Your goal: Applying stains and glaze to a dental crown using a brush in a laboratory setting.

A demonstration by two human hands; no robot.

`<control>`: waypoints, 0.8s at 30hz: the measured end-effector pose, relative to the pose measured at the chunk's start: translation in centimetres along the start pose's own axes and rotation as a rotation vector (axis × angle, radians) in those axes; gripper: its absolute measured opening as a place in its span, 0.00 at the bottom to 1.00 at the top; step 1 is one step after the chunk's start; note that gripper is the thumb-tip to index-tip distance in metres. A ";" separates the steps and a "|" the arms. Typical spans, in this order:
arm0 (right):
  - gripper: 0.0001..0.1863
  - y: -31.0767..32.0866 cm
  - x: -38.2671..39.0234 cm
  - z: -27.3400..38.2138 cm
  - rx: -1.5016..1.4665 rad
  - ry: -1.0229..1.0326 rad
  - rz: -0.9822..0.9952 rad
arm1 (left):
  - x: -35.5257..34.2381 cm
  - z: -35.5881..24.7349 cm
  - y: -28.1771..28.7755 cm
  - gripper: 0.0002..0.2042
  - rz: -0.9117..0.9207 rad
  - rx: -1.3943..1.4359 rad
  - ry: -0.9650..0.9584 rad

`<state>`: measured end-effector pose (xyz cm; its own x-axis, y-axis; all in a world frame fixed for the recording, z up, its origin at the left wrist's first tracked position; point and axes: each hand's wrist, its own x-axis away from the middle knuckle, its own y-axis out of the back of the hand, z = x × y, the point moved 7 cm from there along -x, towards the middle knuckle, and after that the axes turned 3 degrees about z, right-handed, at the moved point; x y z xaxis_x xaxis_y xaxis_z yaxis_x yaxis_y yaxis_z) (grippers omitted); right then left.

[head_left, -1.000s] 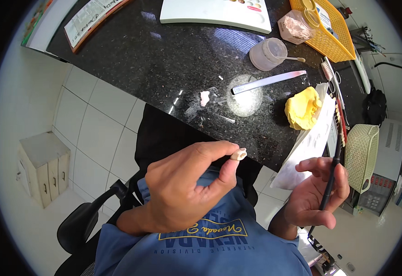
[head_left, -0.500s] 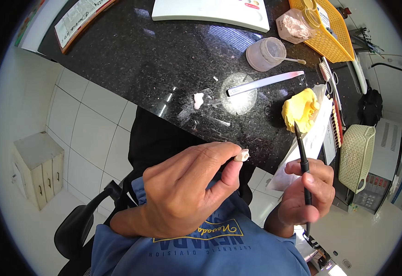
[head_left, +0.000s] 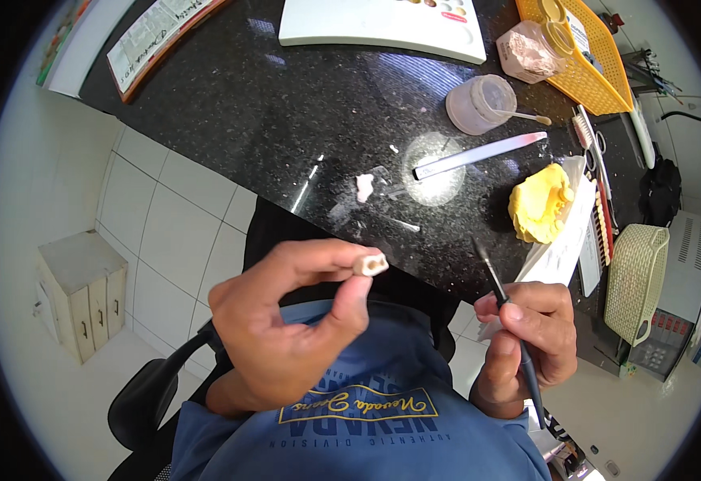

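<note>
Left hand (head_left: 294, 329) pinched a small, cream, blocky dental piece (head_left: 370, 264) at chest height beside the speckled black stone counter (head_left: 230, 112), while right hand (head_left: 527, 337) gripped a thin dark-handled brush (head_left: 511, 325).

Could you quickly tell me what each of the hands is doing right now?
Left hand: closed, pinching a small cream piece.
Right hand: closed around a thin dark brush.
</note>
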<state>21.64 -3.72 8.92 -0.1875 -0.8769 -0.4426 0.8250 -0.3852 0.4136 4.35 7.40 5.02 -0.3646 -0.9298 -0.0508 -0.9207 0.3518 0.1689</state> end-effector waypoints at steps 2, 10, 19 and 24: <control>0.13 -0.7 -0.5 -0.2 -0.004 -0.009 -0.007 | -0.3 0.5 0.6 0.08 -0.034 0.097 0.026; 0.12 -2.1 -1.7 -0.6 -0.093 0.012 -0.071 | -0.7 -1.3 0.7 0.10 -0.015 -0.361 -0.240; 0.14 -2.2 -1.6 -0.6 0.049 -0.010 -0.017 | -0.8 -2.5 0.3 0.08 -0.085 -0.521 -0.421; 0.14 -2.1 -1.6 -0.7 0.025 0.028 0.005 | -0.8 -2.5 0.2 0.09 -0.079 -0.529 -0.436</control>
<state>20.58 -1.34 8.18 -0.1681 -0.8707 -0.4622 0.8124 -0.3880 0.4354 4.78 7.91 7.56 -0.4244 -0.7828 -0.4551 -0.7952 0.0817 0.6009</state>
